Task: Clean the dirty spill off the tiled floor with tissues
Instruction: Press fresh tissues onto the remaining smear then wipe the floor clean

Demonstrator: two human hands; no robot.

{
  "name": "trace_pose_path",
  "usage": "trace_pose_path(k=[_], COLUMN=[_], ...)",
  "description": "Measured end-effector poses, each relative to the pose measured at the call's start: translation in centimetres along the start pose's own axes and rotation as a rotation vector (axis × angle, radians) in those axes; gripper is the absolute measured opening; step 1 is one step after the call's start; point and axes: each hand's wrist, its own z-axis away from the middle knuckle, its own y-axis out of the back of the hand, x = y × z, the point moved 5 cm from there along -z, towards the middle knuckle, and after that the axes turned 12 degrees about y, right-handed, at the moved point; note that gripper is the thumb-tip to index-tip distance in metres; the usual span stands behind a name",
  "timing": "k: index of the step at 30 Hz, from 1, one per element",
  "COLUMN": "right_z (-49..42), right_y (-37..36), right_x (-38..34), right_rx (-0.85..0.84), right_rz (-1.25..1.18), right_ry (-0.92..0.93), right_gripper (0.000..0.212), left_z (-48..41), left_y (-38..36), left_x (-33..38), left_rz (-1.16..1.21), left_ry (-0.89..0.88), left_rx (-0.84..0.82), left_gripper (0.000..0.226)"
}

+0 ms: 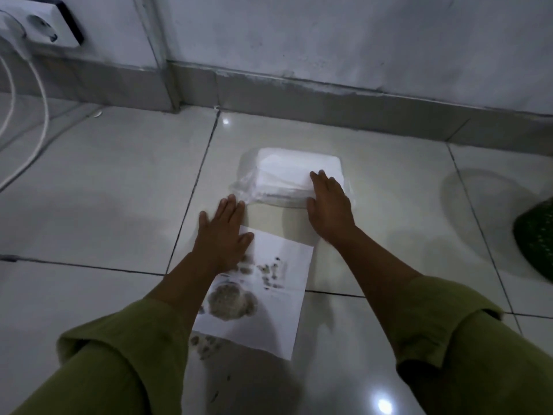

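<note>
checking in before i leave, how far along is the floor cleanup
Early. Done: one white tissue sheet lies over the spill, dark stains soaking through. In hand: left hand flat at its top edge, right hand on the plastic-wrapped white tissue pack. Left: grey-brown dirt below the sheet.

A white wall socket (42, 23) sat far up-left of the hands, white cables (39, 115) trailing down from it. A grey skirting (329, 97) ran beyond them. A dark green patterned object (535, 238) lay far right.
</note>
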Motion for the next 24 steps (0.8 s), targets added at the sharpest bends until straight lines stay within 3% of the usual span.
trace_pose_path(k=[12,19,24], right_z=[-1.8,-1.0,0.1], right_y=[1.6,4.8,7.3], right_x=[-0.3,-1.6,-3.3], right_rx=[0.161,0.456,0.564], right_rz=[0.312,0.048,-0.026], right_ry=[-0.045,-0.068,0.005], right_gripper=[0.023,0.019,0.019], left_z=[0.0,0.1,-0.2], left_y=[-0.2,0.5,2.3], left_x=[0.4,0.3,0.2], left_rz=[-0.071,-0.106,-0.209], left_ry=[0.026,0.026,-0.006], left_rx=[0.053,0.011,-0.156], left_gripper=[0.065,0.065,0.063])
